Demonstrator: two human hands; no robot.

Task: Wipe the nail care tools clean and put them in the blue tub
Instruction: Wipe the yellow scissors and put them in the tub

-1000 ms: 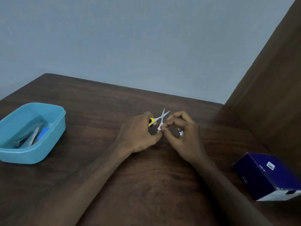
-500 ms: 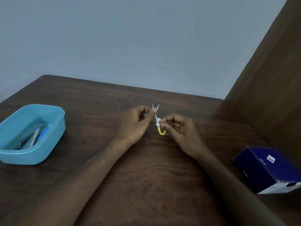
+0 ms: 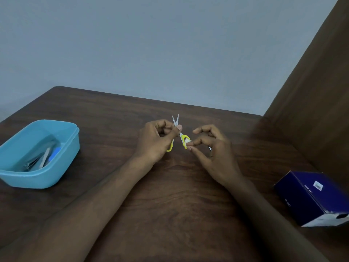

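Observation:
Small nail scissors (image 3: 181,136) with yellow handles and thin silver blades stand upright over the middle of the table, blades slightly apart and pointing up. My left hand (image 3: 157,141) pinches them near the pivot, one yellow loop showing below its palm. My right hand (image 3: 211,148) presses a small white wipe (image 3: 188,143) against the other yellow loop between thumb and forefinger. The blue tub (image 3: 62,163) sits at the left, holding several metal tools and a blue-tipped one (image 3: 40,159).
A dark blue cardboard box (image 3: 311,197) lies at the right near the table's front. A brown wooden panel (image 3: 311,103) rises along the right side. The dark wooden table (image 3: 170,205) ends at a grey wall behind.
The scissors turned from lying sideways to standing blades-up. My left hand shifted its grip to the pivot, and my right hand moved the wipe down to a yellow handle loop.

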